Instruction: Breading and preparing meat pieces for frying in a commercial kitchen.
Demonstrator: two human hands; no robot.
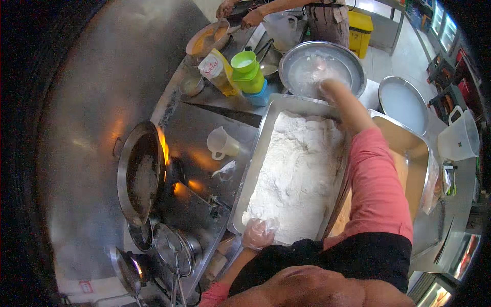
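Observation:
A deep metal tray (pixel 245 192) in front of me holds a thick bed of white powder (pixel 295 180) that looks like flour. At its near left corner is my left hand (pixel 259 233), fingers curled, with clear plastic over them. Whether those fingers grip anything is hidden. My right arm stretches across the tray's right side to a wide round metal bowl (pixel 284 73). Inside that bowl, my right hand (pixel 325 82) is motion-blurred over whitish contents, and its grip cannot be made out.
On the left, flames lick beside a large wok (pixel 122 188). A plastic jug (pixel 222 142) lies on the steel counter. Farther off are green containers (pixel 247 75) and a co-worker's hands (pixel 251 18) at a pan (pixel 207 40). To the right stand another tray (pixel 420 147) and a basin of cloudy liquid (pixel 402 105).

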